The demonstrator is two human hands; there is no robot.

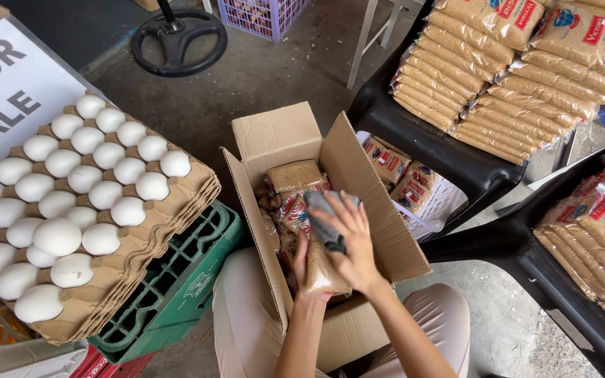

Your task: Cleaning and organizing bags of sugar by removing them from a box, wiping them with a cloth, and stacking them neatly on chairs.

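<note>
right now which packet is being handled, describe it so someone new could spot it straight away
Start at the open cardboard box in the middle, between the person's knees. Inside it lie clear packets of brown granules. The one meant is the packet at the near end, held from below by the left hand, while the right hand presses a grey cloth on it; the other packets lie untouched.
</note>
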